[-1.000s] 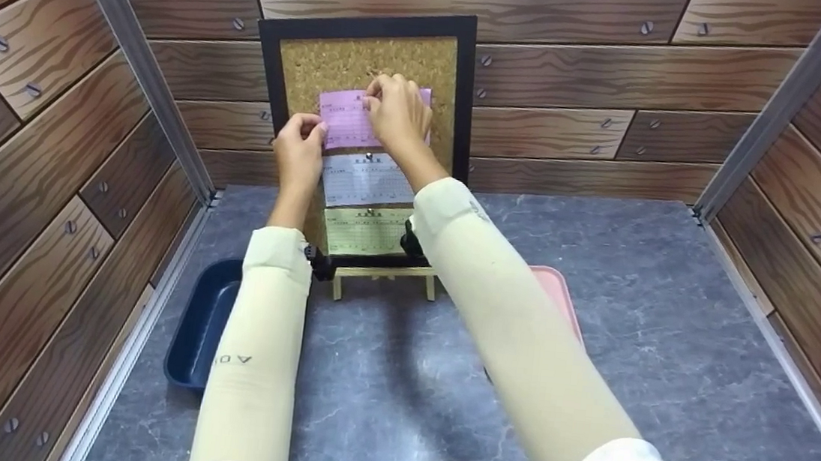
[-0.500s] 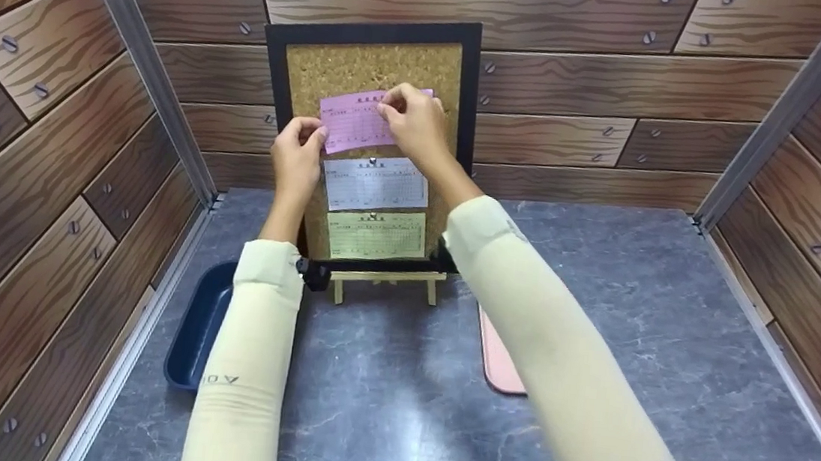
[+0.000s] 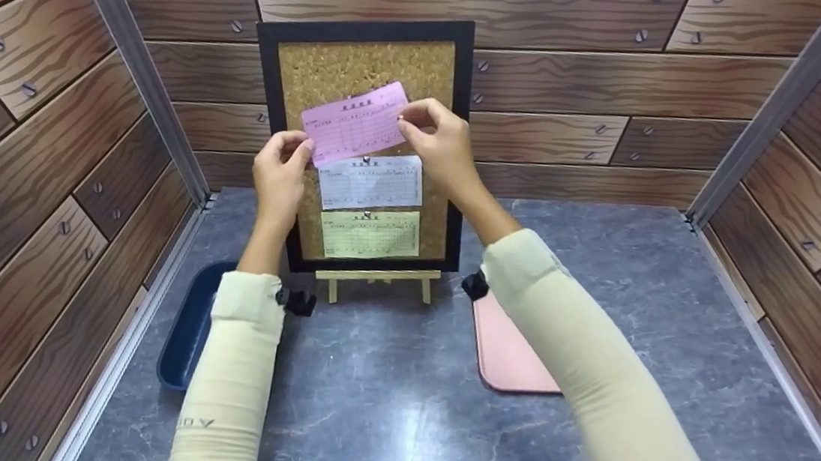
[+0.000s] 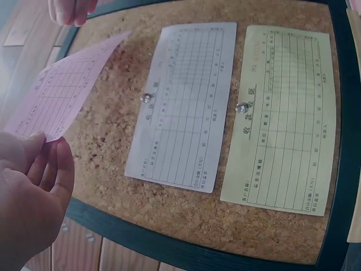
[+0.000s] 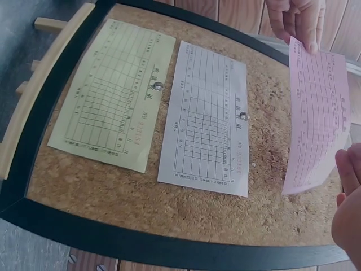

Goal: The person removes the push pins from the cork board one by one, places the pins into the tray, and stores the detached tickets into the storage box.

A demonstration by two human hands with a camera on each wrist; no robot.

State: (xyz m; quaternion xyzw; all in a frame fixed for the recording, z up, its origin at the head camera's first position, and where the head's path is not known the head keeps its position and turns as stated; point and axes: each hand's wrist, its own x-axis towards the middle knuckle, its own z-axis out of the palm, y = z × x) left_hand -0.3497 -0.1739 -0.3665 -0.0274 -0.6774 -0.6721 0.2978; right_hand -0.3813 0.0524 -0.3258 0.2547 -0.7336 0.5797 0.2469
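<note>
One pink rectangular paper slip (image 3: 351, 125): up in front of the black-framed cork board (image 3: 366, 61), tilted, right end riding high, and bowing gently along its length in the right-wrist view.

Left hand (image 3: 281, 179): it's holding! Thumb and fingers pinch the slip's lower left corner, fingertips turned inward.

Left arm: nearly straight up from below in its cream sleeve (image 3: 236, 364), a black wrist device (image 3: 296, 301) at the cuff.

Right hand (image 3: 445, 147): poised just beside the slip's right edge, a gap between them in the left-wrist view; thumb and forefinger come together on a tiny pale object (image 3: 400, 118), too small to name.

Right arm: slanting in from the lower right, forearm angled up and leftward, the hands level with the board's middle.

Pale blue-white slip (image 4: 181, 107): flat on the cork, a silver pin (image 4: 146, 98) at its top edge, just below the pink one.

Pale green slip (image 4: 280, 121): lowest, likewise pinned.

Easel: pale wood (image 3: 378, 276), carrying the board on the grey marbled counter (image 3: 363, 407).

Flanks: navy tray (image 3: 181, 344) at the left, partly behind the sleeve; flat pink tray (image 3: 515, 353) at the right, partly covered.
</note>
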